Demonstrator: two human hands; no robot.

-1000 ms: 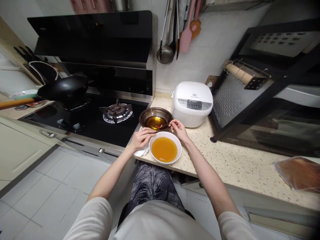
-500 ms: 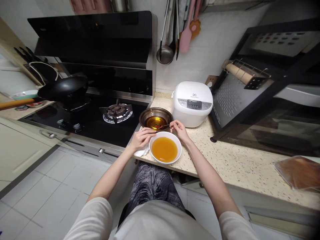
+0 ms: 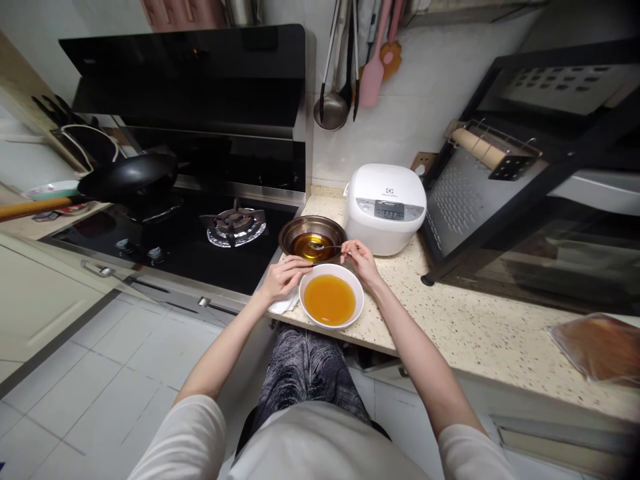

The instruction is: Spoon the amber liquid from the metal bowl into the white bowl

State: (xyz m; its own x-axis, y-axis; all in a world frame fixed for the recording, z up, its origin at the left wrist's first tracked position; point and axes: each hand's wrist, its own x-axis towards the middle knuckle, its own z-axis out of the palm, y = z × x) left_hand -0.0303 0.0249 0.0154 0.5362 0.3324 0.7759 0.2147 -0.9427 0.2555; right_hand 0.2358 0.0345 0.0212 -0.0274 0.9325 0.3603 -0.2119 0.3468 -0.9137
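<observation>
A white bowl point(image 3: 309, 317) of orange liquid sits at the front edge of the speckled counter point(image 3: 450, 320). Just behind it stands a metal bowl point(image 3: 295, 231) holding amber liquid. My right hand point(image 3: 361, 261) pinches the handle of a metal spoon point(image 3: 324, 247), whose bowl lies in the amber liquid. My left hand point(image 3: 283, 277) rests with curled fingers against the white bowl's left rim, over a white cloth point(image 3: 283, 305).
A white rice cooker point(image 3: 386, 207) stands behind the bowls. A black gas hob point(image 3: 175, 243) with a black pan point(image 3: 127, 177) lies to the left. Utensils point(image 3: 350, 60) hang on the wall. A black rack point(image 3: 525, 173) fills the right side.
The spoon's bowl has shifted slightly left and dipped into the amber liquid; my right hand moved a little with it. My left hand has stayed put.
</observation>
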